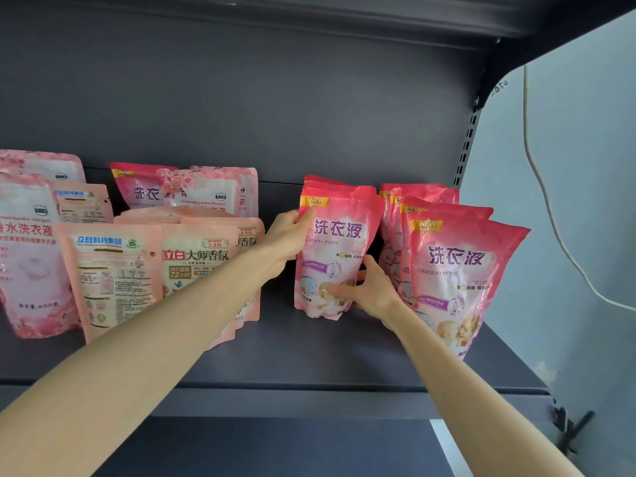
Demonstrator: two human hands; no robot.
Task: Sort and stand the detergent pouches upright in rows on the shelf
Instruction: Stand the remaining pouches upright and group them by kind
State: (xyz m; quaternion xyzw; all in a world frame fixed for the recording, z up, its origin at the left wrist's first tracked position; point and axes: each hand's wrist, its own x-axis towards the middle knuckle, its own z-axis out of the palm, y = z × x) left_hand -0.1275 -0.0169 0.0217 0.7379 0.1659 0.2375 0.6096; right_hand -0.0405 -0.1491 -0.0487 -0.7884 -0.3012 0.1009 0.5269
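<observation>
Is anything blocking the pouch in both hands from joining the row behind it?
Nothing visible does. The left hand and right hand hold the pouch directly in front of the matching pouches, with no other item between.

We reach both bare arms forward. Our left hand [290,234] grips the pouch [339,241] high; our right hand [373,290] holds it low.

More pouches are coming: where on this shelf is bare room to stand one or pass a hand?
The front strip of the shelf is bare, between the pale pouches on the left and the bright pink row on the right, before the held pouch. The left hand and right hand fill the gaps beside it. The left end is crowded.
</observation>
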